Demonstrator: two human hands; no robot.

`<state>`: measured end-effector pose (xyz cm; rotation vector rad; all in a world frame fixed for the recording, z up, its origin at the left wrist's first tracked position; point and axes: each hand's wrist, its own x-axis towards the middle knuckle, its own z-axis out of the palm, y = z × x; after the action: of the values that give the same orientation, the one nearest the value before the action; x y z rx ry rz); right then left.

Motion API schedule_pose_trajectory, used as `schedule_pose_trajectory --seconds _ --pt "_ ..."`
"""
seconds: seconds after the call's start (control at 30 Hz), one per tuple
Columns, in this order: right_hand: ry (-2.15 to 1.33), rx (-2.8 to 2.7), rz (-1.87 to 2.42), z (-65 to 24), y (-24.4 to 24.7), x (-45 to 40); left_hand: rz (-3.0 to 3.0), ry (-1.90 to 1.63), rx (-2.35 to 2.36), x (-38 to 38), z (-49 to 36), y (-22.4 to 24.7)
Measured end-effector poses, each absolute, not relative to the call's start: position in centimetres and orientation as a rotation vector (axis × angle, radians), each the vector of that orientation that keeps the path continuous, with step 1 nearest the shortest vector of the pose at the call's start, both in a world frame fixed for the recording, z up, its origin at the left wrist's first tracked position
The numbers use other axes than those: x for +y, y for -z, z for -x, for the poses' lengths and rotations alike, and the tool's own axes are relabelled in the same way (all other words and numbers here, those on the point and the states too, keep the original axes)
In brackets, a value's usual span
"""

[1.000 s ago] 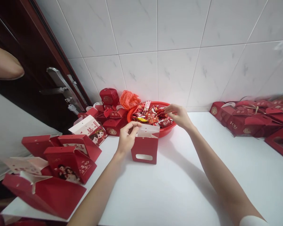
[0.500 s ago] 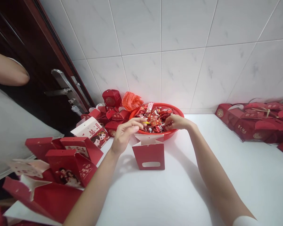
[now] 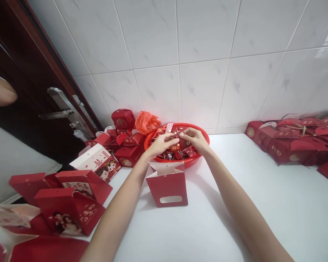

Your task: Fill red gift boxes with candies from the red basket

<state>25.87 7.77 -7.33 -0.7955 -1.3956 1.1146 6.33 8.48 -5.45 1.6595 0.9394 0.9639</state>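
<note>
An open red paper box [image 3: 168, 185] with an oval window stands upright on the white table. Behind it, a red plastic basket [image 3: 205, 135] holds many wrapped candies [image 3: 190, 151]. Over the basket, my left hand [image 3: 162, 143] has its fingers pinched near a wrapped candy; what it holds is too small to make out. My right hand [image 3: 194, 139] grips a dark red wrapped candy [image 3: 183, 140] between thumb and fingers, close to my left fingertips.
Several red boxes [image 3: 69, 211] stand at the left, with small handled boxes [image 3: 129, 149] and an orange plastic bag [image 3: 147, 122] behind. More red boxes [image 3: 295, 143] sit at the right. A person's elbow [image 3: 1, 91] shows beside the dark door [image 3: 24, 72].
My right hand has lifted from the basket's right side and moved left with a candy. My left hand has come closer to it; the yellow item no longer shows. The view has shifted slightly.
</note>
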Motion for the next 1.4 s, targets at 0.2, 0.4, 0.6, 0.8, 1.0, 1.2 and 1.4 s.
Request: schedule_pose_trajectory --seconds 0.2,0.4,0.6,0.8,1.0,1.2,1.4 --pt "-1.118 -1.325 0.798 -24.9 7.8 8.0 -1.605 -1.031 0.911 9.3 -7.3 7.3" --pt "-1.092 -1.205 0.987 -24.8 8.3 8.7 -1.401 -1.306 0.921 8.9 -7.2 7.8" --pt "-1.033 -1.224 0.955 -24.7 8.3 8.6 -1.432 -1.499 1.024 9.5 -7.1 8.3" --pt "-1.173 -1.297 0.907 -24.3 7.8 8.1 -1.837 -1.477 1.020 9.7 -7.1 8.9" --pt "-1.208 -1.278 0.853 -24.8 8.2 8.2 -2.144 -1.260 1.072 8.8 -7.3 8.5" --pt "-1.234 -1.199 0.835 -25.3 8.3 8.2 -1.771 -1.385 1.014 9.6 -7.1 8.7" --pt "-1.254 -1.216 0.753 -25.2 8.3 8.2 -1.598 -1.295 0.922 9.8 -6.9 8.7"
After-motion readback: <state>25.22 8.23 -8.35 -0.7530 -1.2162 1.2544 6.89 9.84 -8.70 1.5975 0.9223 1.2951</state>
